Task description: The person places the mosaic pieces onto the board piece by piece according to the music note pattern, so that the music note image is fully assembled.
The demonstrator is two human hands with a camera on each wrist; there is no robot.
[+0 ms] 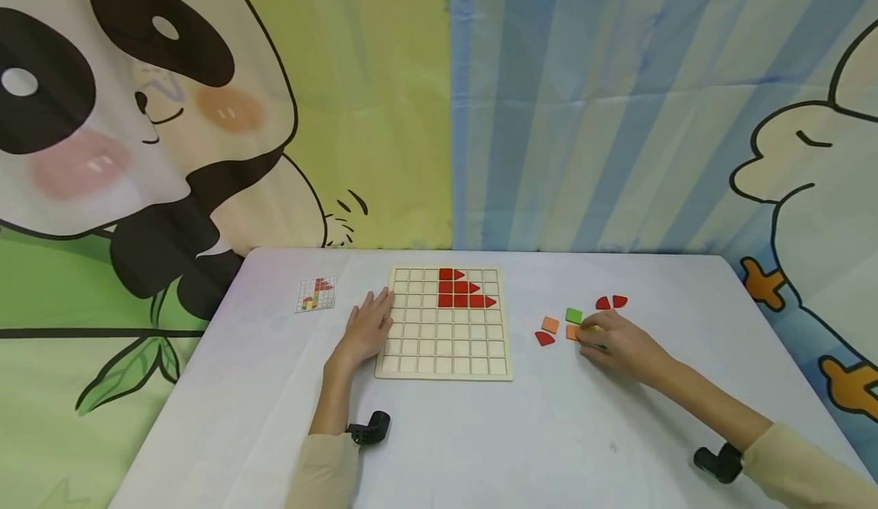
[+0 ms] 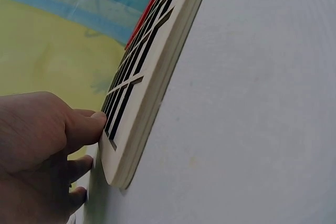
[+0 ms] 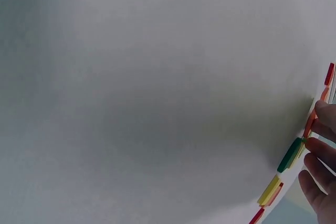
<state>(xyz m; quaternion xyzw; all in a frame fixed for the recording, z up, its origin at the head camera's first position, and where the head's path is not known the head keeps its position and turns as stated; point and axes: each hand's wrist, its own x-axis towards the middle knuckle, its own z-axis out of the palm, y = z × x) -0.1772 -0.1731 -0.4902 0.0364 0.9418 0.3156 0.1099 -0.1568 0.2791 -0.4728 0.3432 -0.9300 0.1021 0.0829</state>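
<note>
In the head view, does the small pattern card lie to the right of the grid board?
No, the pattern card lies to the left of the grid board.

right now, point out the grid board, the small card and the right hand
Grid board [image 1: 445, 331]: head view, bare middle
Small card [image 1: 316, 294]: head view, its middle
Right hand [image 1: 620, 347]: head view, back of hand

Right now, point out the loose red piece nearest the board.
The red piece just below the left orange square in the head view; the other loose reds lie farther right.
</note>
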